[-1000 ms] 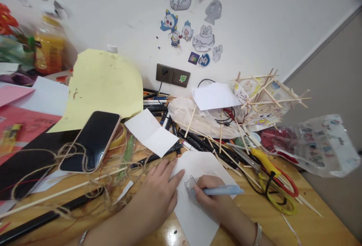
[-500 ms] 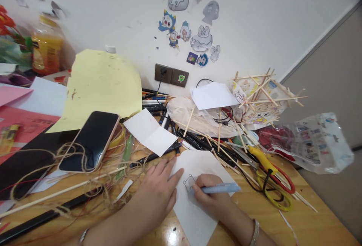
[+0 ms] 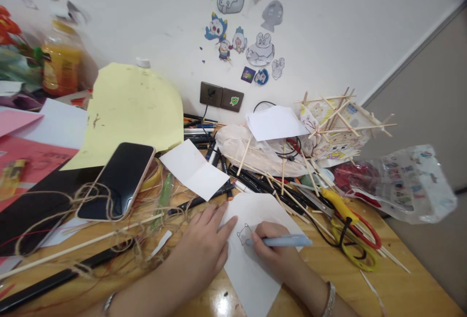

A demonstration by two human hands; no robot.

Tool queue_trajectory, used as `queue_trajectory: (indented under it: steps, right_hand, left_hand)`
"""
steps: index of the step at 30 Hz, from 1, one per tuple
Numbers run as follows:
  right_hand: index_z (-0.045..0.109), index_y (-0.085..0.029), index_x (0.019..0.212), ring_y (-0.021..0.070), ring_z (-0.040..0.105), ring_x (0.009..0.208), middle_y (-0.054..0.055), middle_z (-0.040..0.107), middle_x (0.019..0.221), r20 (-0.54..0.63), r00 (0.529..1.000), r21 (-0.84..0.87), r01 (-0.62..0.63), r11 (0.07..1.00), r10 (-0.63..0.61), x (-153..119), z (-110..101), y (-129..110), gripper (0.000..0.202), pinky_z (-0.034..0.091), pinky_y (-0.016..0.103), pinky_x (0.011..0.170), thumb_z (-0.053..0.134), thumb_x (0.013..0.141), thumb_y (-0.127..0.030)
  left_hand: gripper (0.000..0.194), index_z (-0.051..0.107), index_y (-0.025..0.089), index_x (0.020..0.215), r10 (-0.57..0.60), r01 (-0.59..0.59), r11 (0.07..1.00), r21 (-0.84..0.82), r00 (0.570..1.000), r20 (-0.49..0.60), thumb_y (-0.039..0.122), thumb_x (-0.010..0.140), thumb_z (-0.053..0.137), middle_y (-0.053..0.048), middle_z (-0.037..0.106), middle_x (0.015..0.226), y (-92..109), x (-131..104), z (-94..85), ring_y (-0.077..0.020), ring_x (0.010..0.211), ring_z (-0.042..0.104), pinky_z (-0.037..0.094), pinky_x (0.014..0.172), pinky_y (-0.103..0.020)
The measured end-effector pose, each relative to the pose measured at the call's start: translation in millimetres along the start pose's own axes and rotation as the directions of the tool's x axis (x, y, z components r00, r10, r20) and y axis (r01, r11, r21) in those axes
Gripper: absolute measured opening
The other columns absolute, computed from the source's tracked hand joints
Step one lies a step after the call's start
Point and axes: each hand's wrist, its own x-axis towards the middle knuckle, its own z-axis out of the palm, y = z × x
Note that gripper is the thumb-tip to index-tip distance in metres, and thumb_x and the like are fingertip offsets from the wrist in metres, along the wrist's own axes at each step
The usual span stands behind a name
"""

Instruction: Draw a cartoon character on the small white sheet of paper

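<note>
A cluttered wooden desk (image 3: 401,288) meets a white wall (image 3: 346,25). Near the phone (image 3: 117,181), the left hand (image 3: 204,249) lies flat, open, on the paper (image 3: 255,278); the right hand (image 3: 272,249) grips a pen (image 3: 288,241). Scissors (image 3: 350,229) lie beyond.

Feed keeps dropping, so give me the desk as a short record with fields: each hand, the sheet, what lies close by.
left hand: left hand flat, palm down, fingertips on the left edge of the white paper sheet
right hand: right hand grips a light blue pen, tip on the sheet
sheet: small outline drawing at the pen tip
left of hands: smartphone, screen dark, twine looped over it
right of hands: yellow-handled scissors, wooden sticks
surface: wooden table
</note>
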Motion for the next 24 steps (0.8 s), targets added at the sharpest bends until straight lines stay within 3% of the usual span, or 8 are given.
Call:
queue_trajectory:
  steps: [15,24]
  right_hand:
    - [0.031,-0.022,0.052,0.0119,0.041,0.047,-0.004,0.040,0.048,0.006,0.999,0.037,-0.045,0.998,0.045,0.7,0.7,-0.2,0.035,0.028,0.025,0.048,0.043,0.084,-0.028]
    - [0.032,-0.023,0.052,0.0126,0.041,0.047,-0.004,0.040,0.048,-0.014,0.979,0.132,-0.198,0.971,0.202,1.3,-5.9,-0.7,0.033,0.030,0.025,0.047,0.043,0.083,-0.029]
  left_hand:
    - [0.043,0.055,0.019,0.124,0.011,-0.011,1.000,0.009,1.000,-0.004,0.014,0.081,0.050,-0.015,0.045,0.135,0.1,0.0,-1.1,-0.0336,0.114,0.045,0.041,0.089,-0.048]
    - [0.041,0.055,0.018,0.123,0.025,-0.024,1.000,0.018,0.999,-0.044,0.015,0.083,0.049,-0.015,0.047,0.134,0.3,-0.6,-0.2,-0.0332,0.113,0.045,0.041,0.088,-0.047]
